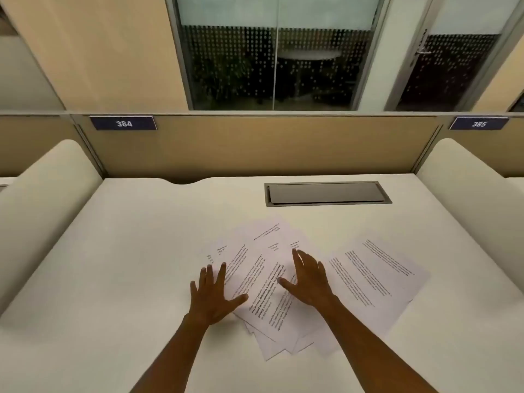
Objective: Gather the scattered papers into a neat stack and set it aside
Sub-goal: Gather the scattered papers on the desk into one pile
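Note:
Several printed white papers (263, 268) lie fanned and overlapping on the white desk (113, 265), skewed at different angles. Another sheet (374, 276) spreads out to the right, overlapping the pile's edge. My left hand (212, 293) rests flat with fingers spread on the pile's left edge. My right hand (309, 279) lies flat, fingers apart, on the middle of the pile. Neither hand grips a sheet.
A grey cable hatch (329, 193) is set into the desk behind the papers. A tan partition (255, 143) with number plates 384 and 385 closes the back. Rounded white dividers (48, 188) flank both sides.

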The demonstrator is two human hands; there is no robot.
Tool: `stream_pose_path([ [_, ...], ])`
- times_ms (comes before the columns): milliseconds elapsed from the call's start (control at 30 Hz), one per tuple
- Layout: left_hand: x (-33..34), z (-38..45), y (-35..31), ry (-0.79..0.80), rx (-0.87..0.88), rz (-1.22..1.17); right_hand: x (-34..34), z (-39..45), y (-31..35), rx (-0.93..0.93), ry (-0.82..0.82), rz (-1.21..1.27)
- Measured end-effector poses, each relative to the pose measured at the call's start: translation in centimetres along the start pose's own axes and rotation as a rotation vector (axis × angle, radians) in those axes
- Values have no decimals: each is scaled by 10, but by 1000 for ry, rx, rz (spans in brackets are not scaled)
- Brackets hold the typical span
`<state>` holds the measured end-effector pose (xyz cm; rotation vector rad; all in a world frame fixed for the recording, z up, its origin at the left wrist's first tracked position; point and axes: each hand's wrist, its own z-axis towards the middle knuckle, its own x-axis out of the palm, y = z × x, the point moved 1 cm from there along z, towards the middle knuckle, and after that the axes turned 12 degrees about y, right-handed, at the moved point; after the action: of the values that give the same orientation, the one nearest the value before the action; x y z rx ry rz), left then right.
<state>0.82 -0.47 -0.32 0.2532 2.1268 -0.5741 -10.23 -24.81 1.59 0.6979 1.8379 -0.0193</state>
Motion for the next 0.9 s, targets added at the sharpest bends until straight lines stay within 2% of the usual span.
stream_pose_path([
  [167,6,8,8,93,-23,55,5,23,4,-54,126,-27],
  [467,11,10,1,103,-39,69,-1,53,6,-56,164,-6],
  [633,11,13,1,92,-47,59,-7,64,5,-24,206,222],
  [733,13,13,3,74,-35,40,-10,67,-1,-15,172,356],
  [900,22,10,2,-44,-71,-54,-11,65,-20,40,110,406],
])
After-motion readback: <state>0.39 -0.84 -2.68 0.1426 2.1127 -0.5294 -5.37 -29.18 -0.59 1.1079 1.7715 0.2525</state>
